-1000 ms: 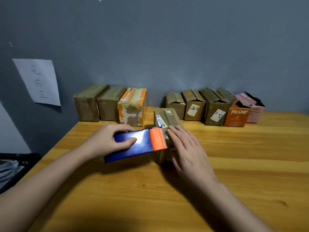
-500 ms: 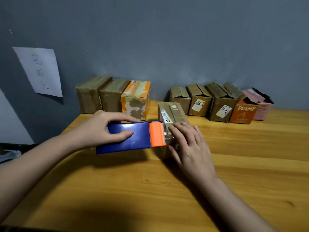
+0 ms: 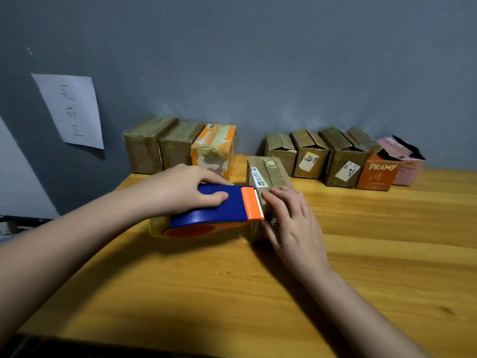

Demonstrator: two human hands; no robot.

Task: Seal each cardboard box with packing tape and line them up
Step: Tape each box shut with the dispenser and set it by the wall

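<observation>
Your left hand (image 3: 180, 191) grips dispenser (image 3: 219, 206); right hand (image 3: 289, 218) lies flat, fingers straight, pressing box (image 3: 268, 174) between hands. Beyond hands: three closed boxes (image 3: 178, 148) left, five with flaps up (image 3: 340, 157) right; contents hidden.

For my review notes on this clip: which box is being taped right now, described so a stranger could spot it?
On the wooden table, two groups of boxes line the grey wall. The box being taped stands alone in front of the gap between them. Only it is touched: the right hand rests flat on it and the left hand holds the blue-and-orange tape dispenser against it.
</observation>
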